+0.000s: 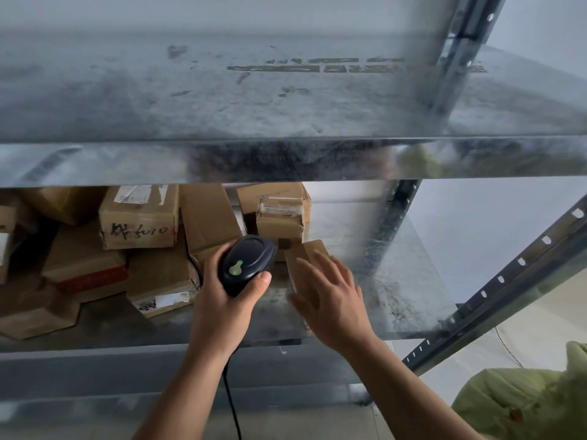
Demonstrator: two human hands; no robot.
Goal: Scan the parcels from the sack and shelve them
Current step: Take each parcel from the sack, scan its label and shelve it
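— On the lower metal shelf point(397, 281), what lies within reach?

— Brown cardboard boxes, crowded along the left and middle of the shelf. One box point(139, 217) has dark handwriting on its front. At the right end of the row, a small plain parcel point(305, 258) sits on the shelf, just in front of a taped box point(279, 217).

— Where are the hands?

— Both reach in from the bottom edge. The left hand point(228, 303) is wrapped around a black scanner point(247, 265), with the thumb along its right side. A green light glows on the scanner's top, and its nose points towards the boxes. A black cable point(233, 404) drops from it beneath the wrist.

— And the right hand?

— The right hand point(330, 300) has straight, spread fingers, held flat against the small parcel's near side. It is blurred, so I cannot tell how firmly it touches.

— Anything else?

— An upper shelf point(222, 100) of scuffed grey metal fills the top. A green sack point(524, 401) shows at the bottom right corner, well apart from the parcel.
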